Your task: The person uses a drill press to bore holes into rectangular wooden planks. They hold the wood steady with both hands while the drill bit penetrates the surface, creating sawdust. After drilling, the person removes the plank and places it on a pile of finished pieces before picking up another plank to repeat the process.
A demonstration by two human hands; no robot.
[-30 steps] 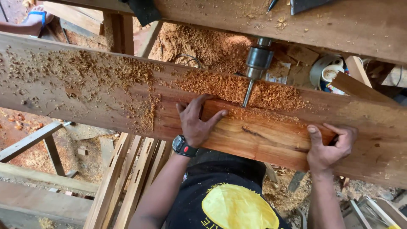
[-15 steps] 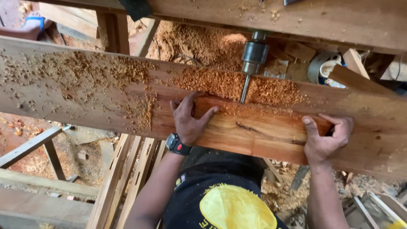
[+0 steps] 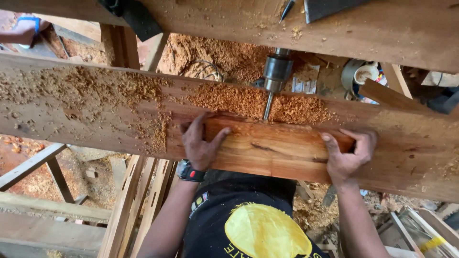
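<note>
A reddish wooden block [image 3: 275, 150] lies on a long plank table [image 3: 86, 110]. My left hand [image 3: 198, 141] grips the block's left end, fingers wrapped over its far edge. At the block's right end my right hand [image 3: 349, 153] holds it, thumb on top. A drill chuck with a bit [image 3: 273, 83] points at the block's far edge, between my hands. Orange sawdust [image 3: 248, 100] is piled along that edge around the bit. A black watch is on my left wrist.
A second heavy beam [image 3: 382, 33] runs across the top, with a dark tool lying on it. Sawdust covers the floor beyond. A roll of tape [image 3: 356, 74] sits past the table at right. Wooden frames [image 3: 143, 200] stand below at left. Another person's foot [image 3: 24, 28] shows at top left.
Both hands and the block sit a little further left and higher in view than a second ago. Their grip and the bit's place at the far edge look unchanged.
</note>
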